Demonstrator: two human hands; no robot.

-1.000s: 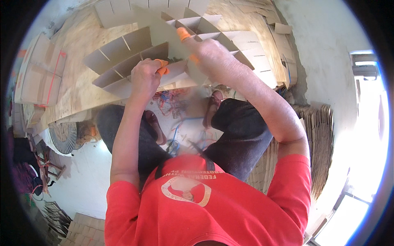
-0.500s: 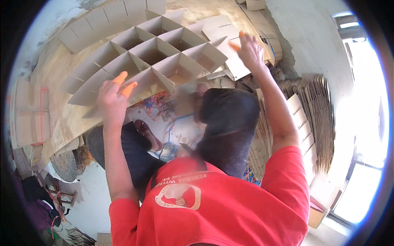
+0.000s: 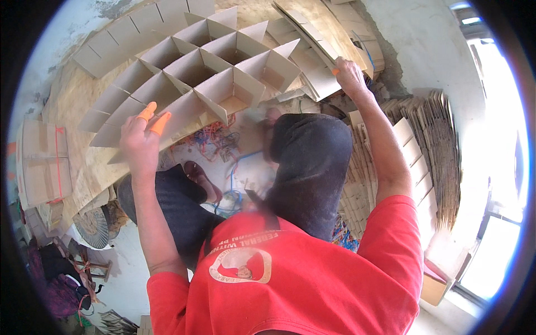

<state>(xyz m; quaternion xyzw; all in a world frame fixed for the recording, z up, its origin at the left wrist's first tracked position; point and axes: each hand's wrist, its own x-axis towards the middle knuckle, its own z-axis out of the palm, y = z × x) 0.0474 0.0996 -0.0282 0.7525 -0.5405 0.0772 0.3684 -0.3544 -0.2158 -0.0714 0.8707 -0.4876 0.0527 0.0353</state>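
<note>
A brown cardboard divider grid (image 3: 192,70) of interlocked slotted strips stands on the wooden table before me, its cells facing up. At its near left side is my left hand (image 3: 140,134), with orange covers on the thumb and a finger. These close about the edge of a near strip. Farther right, my right hand (image 3: 352,81) is closed on the near end of a long cardboard strip (image 3: 310,33). The strip is raised on edge above a pile of flat cardboard pieces (image 3: 312,72). An orange cover shows at its fingertips; the other fingers are partly hidden.
Slotted cardboard strips (image 3: 125,30) lie at the table's far left. A strapped cardboard bundle (image 3: 46,159) is at the left edge. Tall stacks of cardboard (image 3: 441,156) stand to my right by the wall. Tangled coloured straps (image 3: 215,139) lie on the floor between my legs.
My right hand came down from above the flat pile and now grips a strip, lifted on edge. My left hand and the grid appear slightly farther left in the view.
</note>
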